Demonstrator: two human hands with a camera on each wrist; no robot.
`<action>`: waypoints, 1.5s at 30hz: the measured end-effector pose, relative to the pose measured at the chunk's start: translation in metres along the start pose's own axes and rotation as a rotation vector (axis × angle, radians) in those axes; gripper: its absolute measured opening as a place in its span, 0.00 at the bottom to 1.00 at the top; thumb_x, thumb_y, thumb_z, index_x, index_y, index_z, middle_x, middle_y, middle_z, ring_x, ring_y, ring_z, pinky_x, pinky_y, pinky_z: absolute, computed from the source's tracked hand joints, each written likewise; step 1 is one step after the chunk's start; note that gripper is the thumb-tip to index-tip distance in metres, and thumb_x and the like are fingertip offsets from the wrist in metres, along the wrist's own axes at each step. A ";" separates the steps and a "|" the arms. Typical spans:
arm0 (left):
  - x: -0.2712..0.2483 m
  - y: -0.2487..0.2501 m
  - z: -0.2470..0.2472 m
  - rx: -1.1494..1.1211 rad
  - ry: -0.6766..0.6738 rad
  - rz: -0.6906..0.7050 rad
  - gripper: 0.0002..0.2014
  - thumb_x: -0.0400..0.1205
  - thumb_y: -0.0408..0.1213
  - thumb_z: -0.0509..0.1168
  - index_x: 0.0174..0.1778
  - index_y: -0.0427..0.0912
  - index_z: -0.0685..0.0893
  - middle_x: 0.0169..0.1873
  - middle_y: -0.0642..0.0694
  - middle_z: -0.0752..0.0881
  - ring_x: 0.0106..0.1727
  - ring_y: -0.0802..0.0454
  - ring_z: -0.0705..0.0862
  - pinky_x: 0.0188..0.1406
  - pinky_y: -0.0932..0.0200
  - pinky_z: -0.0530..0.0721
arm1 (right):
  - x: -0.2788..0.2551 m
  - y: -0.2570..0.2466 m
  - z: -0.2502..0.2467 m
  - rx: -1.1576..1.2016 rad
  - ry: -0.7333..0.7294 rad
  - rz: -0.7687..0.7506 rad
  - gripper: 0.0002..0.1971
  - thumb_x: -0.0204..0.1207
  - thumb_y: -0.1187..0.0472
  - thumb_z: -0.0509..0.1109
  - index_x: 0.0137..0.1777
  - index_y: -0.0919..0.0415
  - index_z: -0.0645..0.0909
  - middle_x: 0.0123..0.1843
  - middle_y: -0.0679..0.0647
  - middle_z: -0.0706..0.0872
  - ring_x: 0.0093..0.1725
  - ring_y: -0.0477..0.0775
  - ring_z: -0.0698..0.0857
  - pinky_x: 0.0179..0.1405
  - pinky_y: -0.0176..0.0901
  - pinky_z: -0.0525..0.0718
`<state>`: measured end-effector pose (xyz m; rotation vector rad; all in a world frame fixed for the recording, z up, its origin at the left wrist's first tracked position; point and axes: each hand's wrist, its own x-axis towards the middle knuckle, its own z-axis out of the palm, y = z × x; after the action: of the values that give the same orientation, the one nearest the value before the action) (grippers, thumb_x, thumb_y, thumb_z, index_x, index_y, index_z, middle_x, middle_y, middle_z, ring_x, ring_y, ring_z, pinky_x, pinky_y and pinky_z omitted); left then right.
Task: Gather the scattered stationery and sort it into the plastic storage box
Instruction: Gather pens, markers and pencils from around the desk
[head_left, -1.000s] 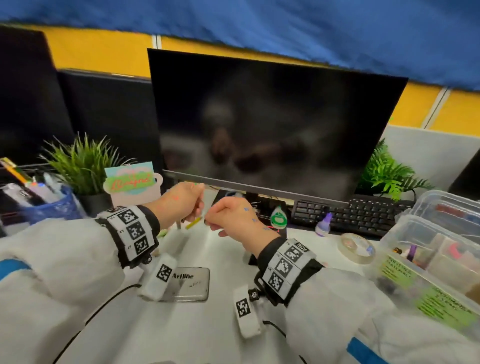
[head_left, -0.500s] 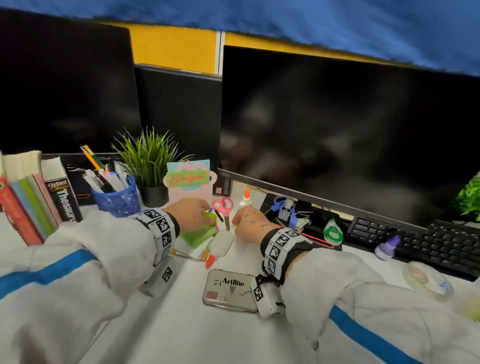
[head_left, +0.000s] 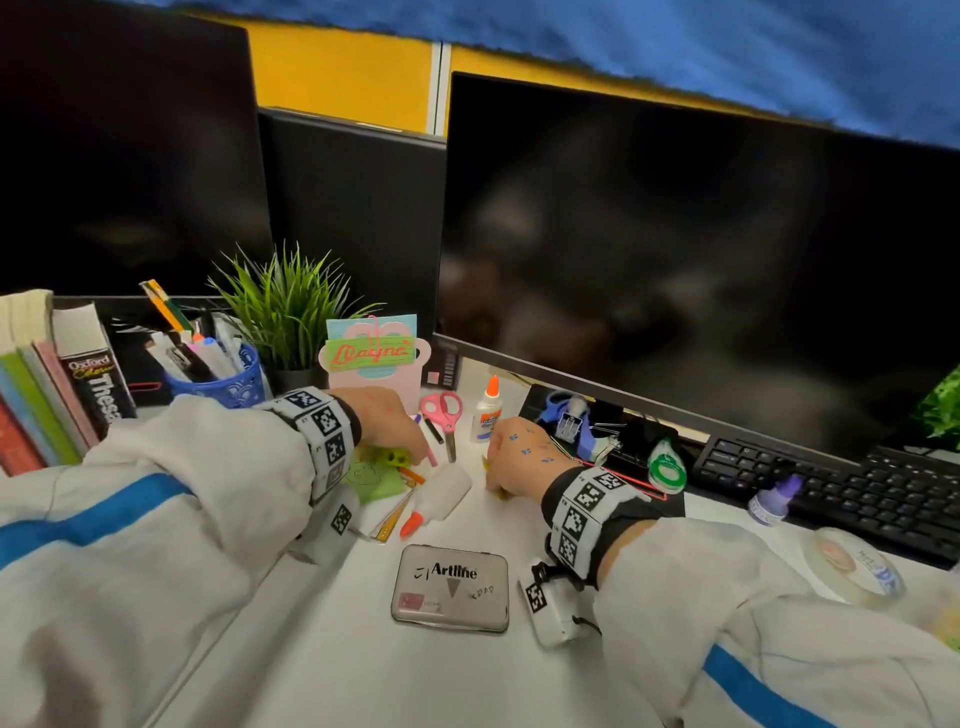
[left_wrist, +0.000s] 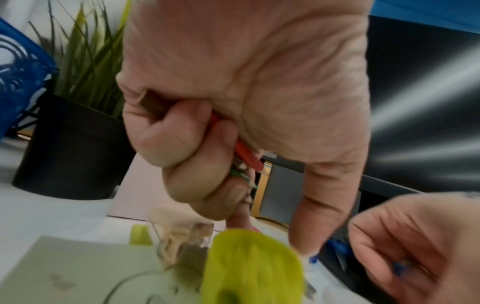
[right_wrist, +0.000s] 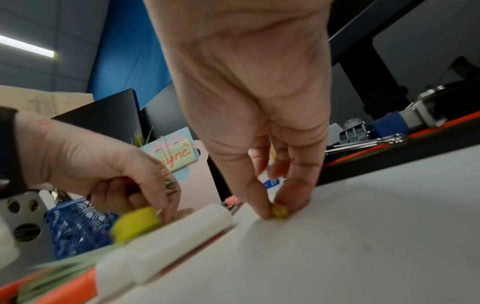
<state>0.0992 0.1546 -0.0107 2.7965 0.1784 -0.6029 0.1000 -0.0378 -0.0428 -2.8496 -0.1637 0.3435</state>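
My left hand (head_left: 410, 448) hovers over the green sticky notes (head_left: 374, 480) and a yellow-green sharpener (head_left: 393, 457). Its fingers are curled round several coloured pencils (left_wrist: 248, 157), red and green among them, as the left wrist view shows. To its right, my right hand (head_left: 493, 480) is down on the white desk (head_left: 322, 649). Thumb and fingers pinch a small yellow piece (right_wrist: 279, 211) that lies on the desk top. The plastic storage box is out of view.
A glue bottle (head_left: 441, 493) lies between the hands; another (head_left: 488, 410) stands behind it, by pink scissors (head_left: 444, 415). An Artline tin (head_left: 451, 587) lies in front. To the right are correction tape (head_left: 667, 467), a purple-capped bottle (head_left: 774, 499), a tape roll (head_left: 852, 566) and a keyboard (head_left: 831, 493). A blue pen cup (head_left: 218, 374) stands left.
The view swung left, so the storage box dropped out of sight. Both hands came down from in front of the monitor to the desk; the right now pinches the yellow piece there.
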 end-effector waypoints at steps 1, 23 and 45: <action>0.001 -0.001 -0.003 -0.010 0.004 0.006 0.17 0.66 0.57 0.75 0.39 0.48 0.87 0.40 0.49 0.88 0.43 0.51 0.86 0.52 0.55 0.86 | -0.001 0.002 -0.001 -0.001 0.001 0.006 0.21 0.73 0.63 0.78 0.65 0.61 0.79 0.61 0.59 0.84 0.59 0.59 0.85 0.61 0.50 0.87; 0.029 0.005 0.013 0.163 0.283 0.105 0.14 0.78 0.47 0.75 0.54 0.43 0.86 0.41 0.47 0.83 0.46 0.48 0.83 0.52 0.55 0.85 | 0.020 -0.073 -0.013 -0.167 -0.071 -0.196 0.13 0.75 0.64 0.76 0.58 0.62 0.80 0.55 0.61 0.85 0.58 0.60 0.85 0.58 0.48 0.84; 0.008 -0.001 0.014 -0.951 0.095 0.088 0.17 0.90 0.48 0.60 0.39 0.42 0.79 0.24 0.49 0.76 0.18 0.56 0.67 0.15 0.65 0.62 | 0.008 -0.036 -0.011 0.452 -0.151 0.079 0.11 0.79 0.52 0.68 0.48 0.62 0.79 0.37 0.56 0.80 0.29 0.52 0.76 0.25 0.39 0.73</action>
<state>0.1009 0.1518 -0.0269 1.8933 0.2710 -0.2509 0.1078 -0.0053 -0.0245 -2.3879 0.0007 0.5375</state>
